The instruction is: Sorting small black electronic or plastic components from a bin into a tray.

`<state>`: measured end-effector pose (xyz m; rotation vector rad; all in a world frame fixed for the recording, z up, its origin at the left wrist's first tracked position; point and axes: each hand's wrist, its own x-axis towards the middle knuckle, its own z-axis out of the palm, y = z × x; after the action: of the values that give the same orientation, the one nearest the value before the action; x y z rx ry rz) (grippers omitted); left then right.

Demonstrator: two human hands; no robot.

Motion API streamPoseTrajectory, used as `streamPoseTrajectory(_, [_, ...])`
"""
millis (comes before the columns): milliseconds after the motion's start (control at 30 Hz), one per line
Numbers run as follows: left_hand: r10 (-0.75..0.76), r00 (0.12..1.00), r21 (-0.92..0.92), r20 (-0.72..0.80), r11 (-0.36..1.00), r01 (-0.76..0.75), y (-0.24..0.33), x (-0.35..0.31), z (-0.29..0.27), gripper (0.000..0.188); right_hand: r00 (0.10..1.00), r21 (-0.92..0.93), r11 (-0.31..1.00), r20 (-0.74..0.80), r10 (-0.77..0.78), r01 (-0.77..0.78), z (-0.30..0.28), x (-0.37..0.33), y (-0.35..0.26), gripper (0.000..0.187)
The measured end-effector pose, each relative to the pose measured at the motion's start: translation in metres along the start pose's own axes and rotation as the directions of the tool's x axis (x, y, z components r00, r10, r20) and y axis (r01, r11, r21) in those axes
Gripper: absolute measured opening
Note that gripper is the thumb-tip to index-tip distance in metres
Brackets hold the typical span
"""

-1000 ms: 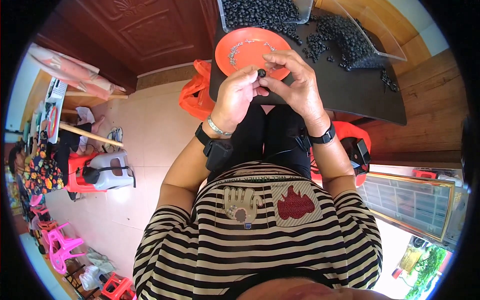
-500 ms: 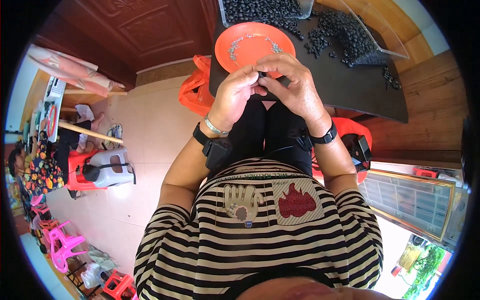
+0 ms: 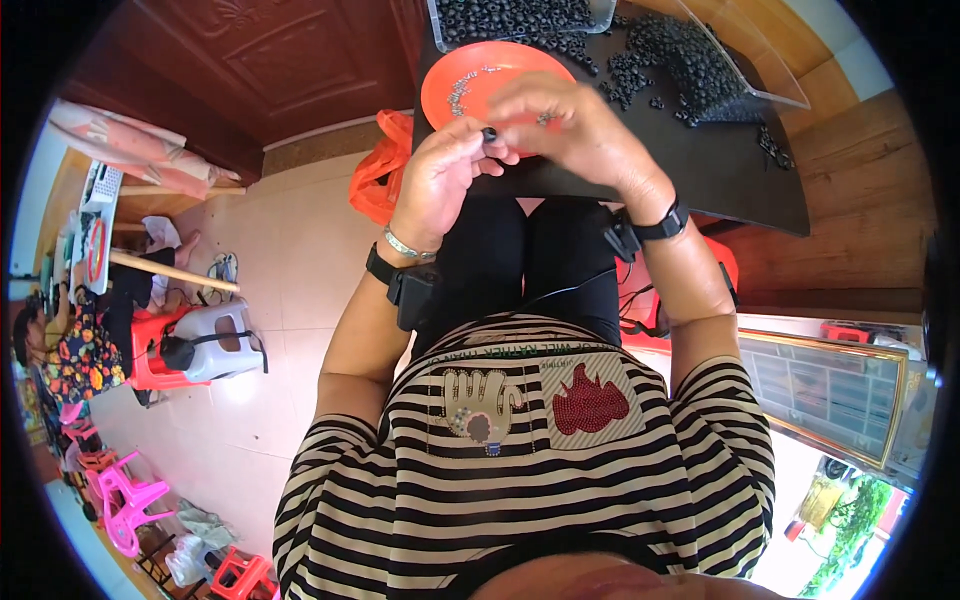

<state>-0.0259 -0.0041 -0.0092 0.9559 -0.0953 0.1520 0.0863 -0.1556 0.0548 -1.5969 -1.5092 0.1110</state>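
Observation:
My left hand (image 3: 448, 172) is closed in a pinch on a small round black part (image 3: 489, 135), just in front of the plate. My right hand (image 3: 585, 135) is lifted over the plate's near right side, its fingers slightly blurred, apart and curved, with nothing visible between them. Small silvery metal pieces (image 3: 457, 92) lie along the inside of the orange plate (image 3: 432, 88); my right hand covers some of them. The plate rests on a dark table (image 3: 745, 185).
Behind the plate stands a clear box (image 3: 600, 28) of black parts. A tipped clear bin (image 3: 775, 85) spills a heap of black parts (image 3: 690, 65) on the right. An orange plastic bag (image 3: 375, 180) hangs left of the table. Far left, another person (image 3: 85, 345) sits near stools (image 3: 215, 345).
My right hand has drawn away from my left and risen to the right over the plate. The black part, earlier between both hands, stays in my left fingers.

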Motion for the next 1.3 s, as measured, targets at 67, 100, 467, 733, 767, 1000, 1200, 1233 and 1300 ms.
streamPoseTrajectory(67, [0.011, 1.0, 0.013, 0.007, 1.0, -0.011, 0.001, 0.002, -0.006, 0.021, 0.977, 0.07, 0.988, -0.157, 0.145, -0.135, -0.013, -0.001, 0.022, 0.015])
streamPoseTrajectory(100, [0.028, 1.0, -0.011, -0.008, 1.0, -0.028, 0.002, 0.001, -0.01, 0.021, 0.963, -0.045, 0.973, -0.16, 0.217, -0.226, -0.023, -0.001, 0.03, 0.015])
streamPoseTrajectory(467, [0.011, 0.998, -0.093, -0.061, 0.996, -0.017, -0.008, -0.007, -0.029, 0.023, 0.896, -0.503, 0.789, 0.06, 0.439, -0.353, -0.008, -0.004, 0.05, 0.015])
streamPoseTrajectory(733, [0.001, 1.0, -0.111, -0.009, 0.994, -0.002, -0.01, -0.008, -0.034, 0.02, 0.928, -0.721, 0.657, 0.054, 0.369, -0.22, 0.009, -0.001, 0.061, 0.012])
streamPoseTrajectory(767, [0.002, 1.0, -0.109, -0.025, 0.994, -0.005, -0.01, -0.009, -0.034, 0.021, 0.924, -0.716, 0.664, 0.071, 0.376, -0.215, 0.01, -0.001, 0.062, 0.014])
streamPoseTrajectory(1000, [-0.035, 0.999, -0.11, -0.039, 0.993, 0.031, -0.014, -0.007, -0.017, 0.022, 0.918, -0.197, 0.901, -0.172, 0.357, -0.387, 0.004, -0.008, 0.044, 0.014])
streamPoseTrajectory(1200, [-0.072, 0.996, -0.097, 0.057, 0.992, 0.077, -0.017, 0.0, 0.008, 0.024, 0.885, 0.45, 0.873, -0.308, 0.35, -0.188, 0.012, -0.02, -0.001, 0.012])
streamPoseTrajectory(1233, [-0.064, 0.996, -0.107, 0.06, 0.992, 0.07, -0.018, 0.0, 0.01, 0.025, 0.909, 0.364, 0.916, -0.303, 0.287, -0.168, 0.014, -0.022, -0.002, 0.012])
streamPoseTrajectory(1300, [-0.062, 0.996, -0.116, 0.065, 0.991, 0.069, -0.019, 0.001, 0.012, 0.026, 0.909, 0.389, 0.897, -0.262, 0.324, -0.208, 0.019, -0.026, -0.006, 0.012])
